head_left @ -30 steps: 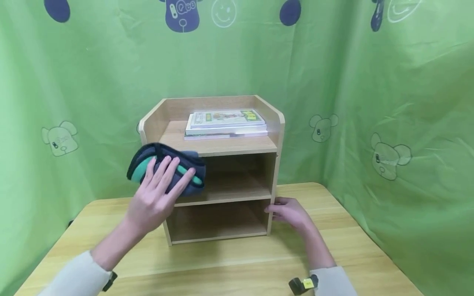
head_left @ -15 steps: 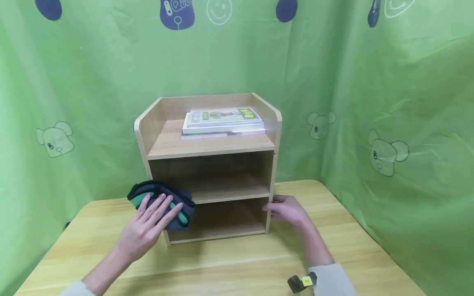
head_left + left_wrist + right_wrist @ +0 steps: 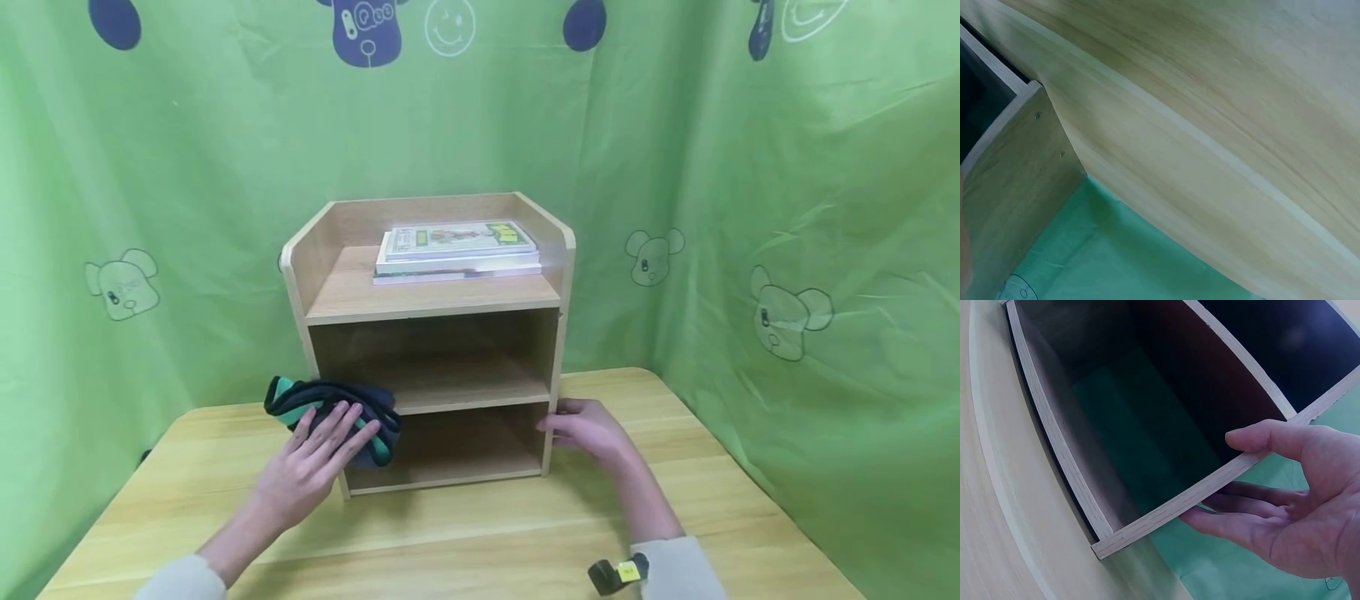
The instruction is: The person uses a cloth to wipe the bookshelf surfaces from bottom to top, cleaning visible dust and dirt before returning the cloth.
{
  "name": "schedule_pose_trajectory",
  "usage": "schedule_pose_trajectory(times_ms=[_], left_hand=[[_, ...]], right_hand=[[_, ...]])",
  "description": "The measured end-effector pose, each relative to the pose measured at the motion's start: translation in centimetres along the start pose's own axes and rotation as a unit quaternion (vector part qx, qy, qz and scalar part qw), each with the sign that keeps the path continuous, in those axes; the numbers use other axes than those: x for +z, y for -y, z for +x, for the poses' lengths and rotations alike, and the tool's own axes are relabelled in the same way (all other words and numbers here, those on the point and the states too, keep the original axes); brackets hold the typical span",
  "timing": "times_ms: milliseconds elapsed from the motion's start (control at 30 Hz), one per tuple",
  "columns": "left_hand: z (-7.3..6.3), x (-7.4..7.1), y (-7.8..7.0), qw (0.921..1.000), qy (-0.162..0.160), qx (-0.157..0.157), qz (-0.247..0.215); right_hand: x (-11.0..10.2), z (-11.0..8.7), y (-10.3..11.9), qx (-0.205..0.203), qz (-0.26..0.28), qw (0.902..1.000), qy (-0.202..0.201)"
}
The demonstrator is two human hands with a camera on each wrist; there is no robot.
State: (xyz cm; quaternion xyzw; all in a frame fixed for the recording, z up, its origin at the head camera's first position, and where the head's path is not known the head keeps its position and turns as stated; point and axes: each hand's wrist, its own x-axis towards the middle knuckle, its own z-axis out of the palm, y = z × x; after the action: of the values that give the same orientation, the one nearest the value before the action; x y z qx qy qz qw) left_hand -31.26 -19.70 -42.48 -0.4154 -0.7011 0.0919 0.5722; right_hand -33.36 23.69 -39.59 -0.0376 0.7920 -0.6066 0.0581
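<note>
A light wooden shelf unit [image 3: 432, 312] stands on the table. My left hand [image 3: 303, 475] holds a folded dark navy cloth [image 3: 378, 402] with green parts against the front edge of the unit's left side panel, at the height of the middle shelf board. Its fingers lie spread over the cloth, and the thumb is hidden. My right hand [image 3: 588, 429] grips the right side panel low down. In the right wrist view, the thumb [image 3: 1260, 436] is on the inner side of the panel [image 3: 1175, 503] and the other fingers are outside it.
A small stack of books [image 3: 457, 250] lies on the unit's top board. Green curtain [image 3: 480, 125] hangs behind and along both sides. Bare wooden table [image 3: 450, 542] extends in front of the unit.
My left hand has moved the cloth down along the left side panel's front edge, from near the top board to the middle board. My right hand stays at the right panel.
</note>
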Motion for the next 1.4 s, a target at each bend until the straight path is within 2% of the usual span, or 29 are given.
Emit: schedule_pose_trajectory(times_ms=[167,300,400,533,633,700,867,1000,1200,1400], left_hand=[[0.7,0.7,-0.7,0.9999,0.015,0.001,-0.003],[1.9,1.5,-1.6,0.9996,0.02,0.003,-0.018],[3.5,2.3,-2.6,0.9991,0.016,0.003,-0.039],[6.7,3.8,-4.6,0.9989,0.007,0.007,-0.045],[9.3,4.9,-6.4,0.9987,0.033,0.007,-0.038],[10.7,5.4,-7.6,0.9968,0.07,0.006,-0.038],[13.8,6.2,-9.9,0.9879,0.152,-0.005,-0.032],[16.0,6.4,-11.2,0.9793,0.198,-0.021,-0.036],[17.8,6.3,-12.2,0.9644,0.259,-0.039,-0.033],[18.0,5.5,-11.3,0.9603,0.273,-0.047,-0.034]], right_hand=[[-0.5,-0.2,-0.2,-0.001,0.0,1.0,0.001],[-0.8,-0.2,-0.3,-0.002,-0.002,1.0,0.002],[-0.9,-0.2,-0.3,-0.002,-0.002,1.0,0.002],[-0.7,-0.4,-0.4,-0.002,0.001,1.0,0.008],[-0.3,-0.4,-0.3,-0.005,0.001,0.9999,0.011],[-0.1,-0.2,-0.4,-0.01,0.001,0.9999,0.011],[0.1,0.2,-0.6,-0.013,0.013,0.9998,-0.001],[0.0,0.3,-0.8,-0.017,0.032,0.9993,-0.004],[0.0,0.0,-0.8,-0.027,0.041,0.9988,-0.001],[-0.2,0.2,-0.6,-0.027,0.04,0.9988,-0.006]])
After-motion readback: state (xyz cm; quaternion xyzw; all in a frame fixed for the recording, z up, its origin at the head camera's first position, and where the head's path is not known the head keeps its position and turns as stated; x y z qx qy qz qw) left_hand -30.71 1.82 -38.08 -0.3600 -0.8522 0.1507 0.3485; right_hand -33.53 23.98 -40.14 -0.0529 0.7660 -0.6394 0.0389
